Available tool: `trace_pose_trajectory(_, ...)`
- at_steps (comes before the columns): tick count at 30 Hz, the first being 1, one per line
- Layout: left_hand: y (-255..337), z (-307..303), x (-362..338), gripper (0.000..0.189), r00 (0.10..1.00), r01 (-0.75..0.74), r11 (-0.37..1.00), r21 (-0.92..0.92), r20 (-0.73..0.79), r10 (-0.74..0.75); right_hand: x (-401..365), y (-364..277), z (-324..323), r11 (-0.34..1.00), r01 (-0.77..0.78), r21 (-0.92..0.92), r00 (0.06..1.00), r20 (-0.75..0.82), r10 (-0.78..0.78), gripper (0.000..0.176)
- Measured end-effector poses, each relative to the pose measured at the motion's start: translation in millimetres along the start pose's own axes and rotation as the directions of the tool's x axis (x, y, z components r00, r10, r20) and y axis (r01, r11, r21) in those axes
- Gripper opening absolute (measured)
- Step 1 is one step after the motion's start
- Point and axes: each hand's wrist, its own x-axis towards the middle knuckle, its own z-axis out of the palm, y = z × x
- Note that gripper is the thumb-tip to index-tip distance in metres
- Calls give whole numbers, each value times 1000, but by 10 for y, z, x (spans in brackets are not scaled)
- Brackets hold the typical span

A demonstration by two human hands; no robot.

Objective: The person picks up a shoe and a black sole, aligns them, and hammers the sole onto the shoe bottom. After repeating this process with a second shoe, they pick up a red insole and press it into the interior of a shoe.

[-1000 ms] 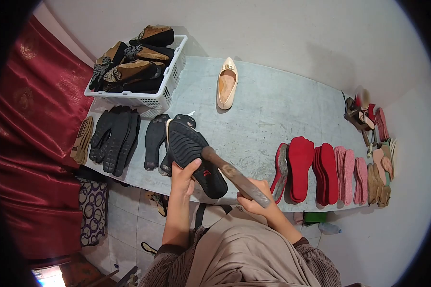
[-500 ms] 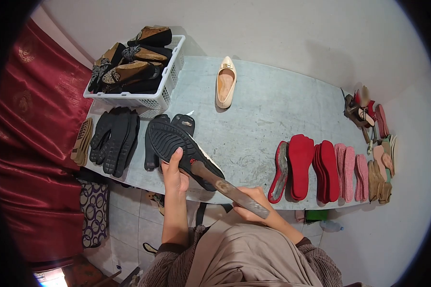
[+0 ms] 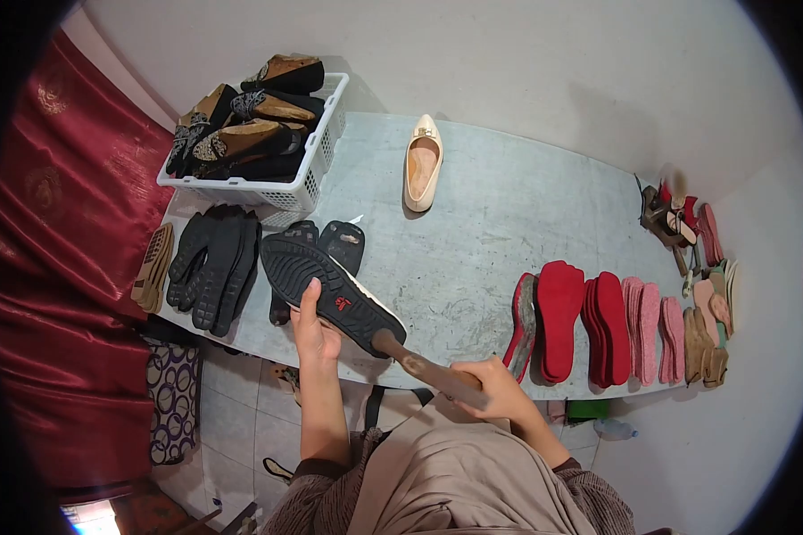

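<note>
My left hand (image 3: 314, 337) is wrapped round a shoe (image 3: 335, 290), its thumb lying on the ribbed black outsole. The sole faces up, with a red mark near its middle and a pale edge along the far side. In my right hand (image 3: 492, 389) is a brown, worn hammer (image 3: 426, 369), whose rounded end lies over the heel; whether it touches cannot be made out. Behind the shoe, black soles (image 3: 343, 245) rest on the table, partly covered by it.
A white basket (image 3: 308, 183) of black shoes stands back left. Black soles (image 3: 219, 267) and tan soles (image 3: 154, 267) lie near it. A cream shoe (image 3: 424, 169) sits mid-table (image 3: 473, 232). Red insoles (image 3: 560, 321) and pink insoles (image 3: 641, 330) line the right side.
The hammer's end has shifted from mid-sole to the heel, uncovering the red mark. The shoe has moved slightly left, and my right hand slightly right and down.
</note>
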Motion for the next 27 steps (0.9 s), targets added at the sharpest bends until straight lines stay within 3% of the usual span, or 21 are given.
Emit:
trace_pose_trajectory(4,4,-27,1,34,997,72,997,-39,-37,-74,-42,-55,-24,990,-91,110,995,57,85,25)
trace_pose_trajectory(6,-34,27,-1,34,999,45,999,0,-15,-45,-11,-30,13,985,-135,-109,991,-31,132,23)
trace_pose_trajectory(7,-54,46,-5,34,1000,16,999,40,2,-16,1,-37,9,985,-135,-109,991,-33,132,23)
trace_pose_trajectory(10,-88,46,-37,33,991,135,990,-25,-2,-135,25,-101,21,995,-102,-13,995,-1,102,23)
trace_pose_trajectory(16,-264,137,-148,33,987,153,988,26,47,-154,199,-119,-5,998,-54,-17,992,-118,52,25)
trace_pose_trajectory(18,-282,126,-165,34,973,229,973,-20,47,-228,211,-157,-2,987,28,161,977,-215,7,20)
trace_pose_trajectory(22,-319,195,-216,37,957,230,973,33,172,-232,280,-79,-46,997,-2,79,975,-222,20,22)
trace_pose_trajectory(24,-354,187,-204,39,955,197,978,75,209,-208,291,-51,-84,996,-12,88,972,-234,32,34)
trace_pose_trajectory(27,-347,270,-302,35,954,190,978,87,219,-205,300,-112,-104,985,30,173,964,-264,17,32)
